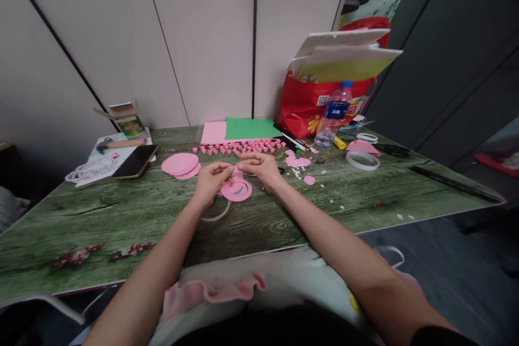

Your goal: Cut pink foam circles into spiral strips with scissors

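While the left hand [211, 179] holds it, the pink disc [230, 190] gapes narrowly.

Here's the green wood-grain tabletop [158, 211], small pink pieces [251, 146] spread in a band at twelve o'clock, a red bag [300, 105] standing tall at one. Round to two sits the white tape roll [362, 166], a long black strip [454, 183] at three, and over at ten, a stack of pink discs [179, 164].

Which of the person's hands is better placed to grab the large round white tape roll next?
Probably the right hand: it is nearer the tape roll, which lies to its right; the left hand, farther off, holds the round pink cutout.
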A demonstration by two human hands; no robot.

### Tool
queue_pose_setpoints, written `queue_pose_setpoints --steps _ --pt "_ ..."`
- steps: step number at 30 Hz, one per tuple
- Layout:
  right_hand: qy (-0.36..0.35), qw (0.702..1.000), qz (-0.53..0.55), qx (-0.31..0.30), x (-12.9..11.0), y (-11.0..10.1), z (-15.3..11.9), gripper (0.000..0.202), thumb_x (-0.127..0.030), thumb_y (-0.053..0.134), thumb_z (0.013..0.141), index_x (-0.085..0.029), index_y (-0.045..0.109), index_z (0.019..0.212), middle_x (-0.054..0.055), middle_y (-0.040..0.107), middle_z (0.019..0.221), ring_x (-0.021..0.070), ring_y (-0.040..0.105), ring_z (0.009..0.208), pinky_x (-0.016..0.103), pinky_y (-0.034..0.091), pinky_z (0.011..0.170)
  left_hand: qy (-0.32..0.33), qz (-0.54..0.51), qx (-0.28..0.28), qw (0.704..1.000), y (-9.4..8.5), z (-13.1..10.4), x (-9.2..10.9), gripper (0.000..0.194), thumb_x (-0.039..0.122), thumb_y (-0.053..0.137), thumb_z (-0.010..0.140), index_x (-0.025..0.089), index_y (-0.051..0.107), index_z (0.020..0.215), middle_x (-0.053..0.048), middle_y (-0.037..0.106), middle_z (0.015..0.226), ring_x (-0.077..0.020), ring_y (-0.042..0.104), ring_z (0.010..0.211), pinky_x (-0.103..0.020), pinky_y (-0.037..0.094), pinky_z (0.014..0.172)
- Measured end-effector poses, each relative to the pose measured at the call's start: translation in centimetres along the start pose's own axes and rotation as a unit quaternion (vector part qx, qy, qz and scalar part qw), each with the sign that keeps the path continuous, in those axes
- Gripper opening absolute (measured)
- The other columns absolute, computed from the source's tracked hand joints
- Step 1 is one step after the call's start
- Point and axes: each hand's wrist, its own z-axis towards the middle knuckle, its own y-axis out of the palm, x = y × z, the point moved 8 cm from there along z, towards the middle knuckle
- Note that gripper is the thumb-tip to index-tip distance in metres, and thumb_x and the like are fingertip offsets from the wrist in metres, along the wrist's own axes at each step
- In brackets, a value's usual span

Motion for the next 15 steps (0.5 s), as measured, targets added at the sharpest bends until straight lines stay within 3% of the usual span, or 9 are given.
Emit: queue_pose_setpoints --steps 15 --pt "-0.027 0.999 -0.017 0.000 -0.21 0.05 0.08 0.039 -0.025 0.075 0.049 -0.015 0.063 0.084 -0.001 0.063 0.065 0.0082 0.056 0.055 0.023 0.045 0.055 0.012 -0.016 -0.064 0.998 0.96 -0.06 -0.18 0.024 0.033 0.064 0.066 0.011 0.063 0.075 -0.003 0.062 0.063 -0.0113 0.057 0.052 -0.024 0.046 0.054"
